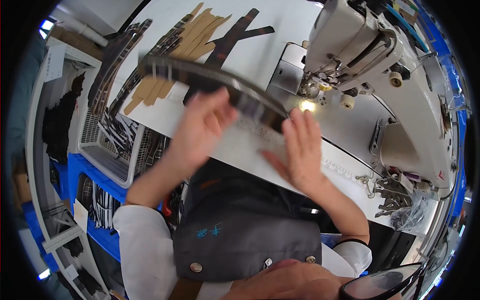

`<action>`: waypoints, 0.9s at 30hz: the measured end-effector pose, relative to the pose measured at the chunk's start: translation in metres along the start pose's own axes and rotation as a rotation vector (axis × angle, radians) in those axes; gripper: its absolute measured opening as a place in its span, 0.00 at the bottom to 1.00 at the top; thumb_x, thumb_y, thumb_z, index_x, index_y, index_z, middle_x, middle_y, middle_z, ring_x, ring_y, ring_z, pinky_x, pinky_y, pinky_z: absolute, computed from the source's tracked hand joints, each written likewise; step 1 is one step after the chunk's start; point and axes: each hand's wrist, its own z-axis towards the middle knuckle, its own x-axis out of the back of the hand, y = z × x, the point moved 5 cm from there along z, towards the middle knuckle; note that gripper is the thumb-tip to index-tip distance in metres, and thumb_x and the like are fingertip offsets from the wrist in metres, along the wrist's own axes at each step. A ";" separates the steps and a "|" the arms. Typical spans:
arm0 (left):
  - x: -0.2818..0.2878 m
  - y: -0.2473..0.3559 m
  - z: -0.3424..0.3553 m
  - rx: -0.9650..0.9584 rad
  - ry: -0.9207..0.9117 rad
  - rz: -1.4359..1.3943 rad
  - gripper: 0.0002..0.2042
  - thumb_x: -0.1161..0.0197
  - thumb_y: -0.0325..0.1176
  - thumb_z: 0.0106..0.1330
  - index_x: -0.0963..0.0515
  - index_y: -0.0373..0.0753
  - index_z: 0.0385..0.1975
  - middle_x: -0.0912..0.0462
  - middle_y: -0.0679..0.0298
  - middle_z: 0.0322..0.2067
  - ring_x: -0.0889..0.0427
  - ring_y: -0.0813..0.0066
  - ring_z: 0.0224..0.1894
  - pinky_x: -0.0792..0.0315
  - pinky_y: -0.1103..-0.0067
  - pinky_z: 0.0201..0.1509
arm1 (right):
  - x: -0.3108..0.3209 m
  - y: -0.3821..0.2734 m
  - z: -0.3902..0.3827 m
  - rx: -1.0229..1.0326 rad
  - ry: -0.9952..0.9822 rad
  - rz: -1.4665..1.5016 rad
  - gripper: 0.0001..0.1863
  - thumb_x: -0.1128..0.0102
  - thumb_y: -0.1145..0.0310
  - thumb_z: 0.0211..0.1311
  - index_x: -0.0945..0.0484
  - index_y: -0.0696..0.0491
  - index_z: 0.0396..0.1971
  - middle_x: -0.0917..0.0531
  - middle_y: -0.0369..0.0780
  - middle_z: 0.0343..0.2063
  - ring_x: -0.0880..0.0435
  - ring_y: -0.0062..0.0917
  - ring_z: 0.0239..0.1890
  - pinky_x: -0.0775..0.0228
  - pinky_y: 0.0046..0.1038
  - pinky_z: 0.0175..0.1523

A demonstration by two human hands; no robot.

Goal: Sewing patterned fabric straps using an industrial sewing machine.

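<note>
A long, curved strip of dark plaid fabric point(240, 97), smeared by motion, slants above the front of the white table. My left hand point(205, 125) is at its lower edge near the middle, thumb and fingers blurred but drawn in around the fabric. At the strip's right end is my right hand point(303, 150), with fingers stretched out and thumb apart. Its fingertips touch or overlap that end; the exact contact is unclear. Beyond the strip lie dark crossed fabric pieces point(235, 37) and a fan of tan strips point(200, 32).
A white sewing machine point(350, 45) with a lit needle area stands at the right. Tweezers point(376, 135) lie beside it, near dark scraps point(395, 195) and clear plastic point(412, 212). At the left are a basket point(107, 160) of strips, a blue bin point(82, 200) and shelving point(65, 240).
</note>
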 end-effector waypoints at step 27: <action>-0.002 0.153 0.106 -0.557 -0.087 1.723 0.09 0.38 0.34 0.63 0.22 0.36 0.38 0.18 0.66 0.30 0.21 0.80 0.34 0.28 0.81 0.40 | 0.049 0.115 -0.037 -0.196 -0.179 -0.389 0.31 0.46 0.87 0.39 0.19 0.50 0.49 0.19 0.41 0.46 0.19 0.38 0.46 0.26 0.34 0.49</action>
